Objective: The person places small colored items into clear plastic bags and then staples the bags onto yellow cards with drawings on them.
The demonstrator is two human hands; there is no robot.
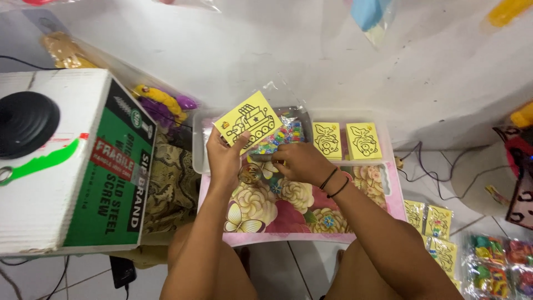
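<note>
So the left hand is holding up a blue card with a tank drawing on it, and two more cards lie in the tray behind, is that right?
Not quite: the card in the left hand is yellow, not blue, as the head view shows. It does carry a tank drawing, and two more yellow cards lie in the tray behind.

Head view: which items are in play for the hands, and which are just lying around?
In play:
- left hand holding yellow tank card
- right hand on clear bag of coloured bits
- floral tray under the hands
- two yellow fish cards just behind

Lying about:
- cardboard box, black disc on top
- packed card sets on the floor
- purple and yellow toy
</note>
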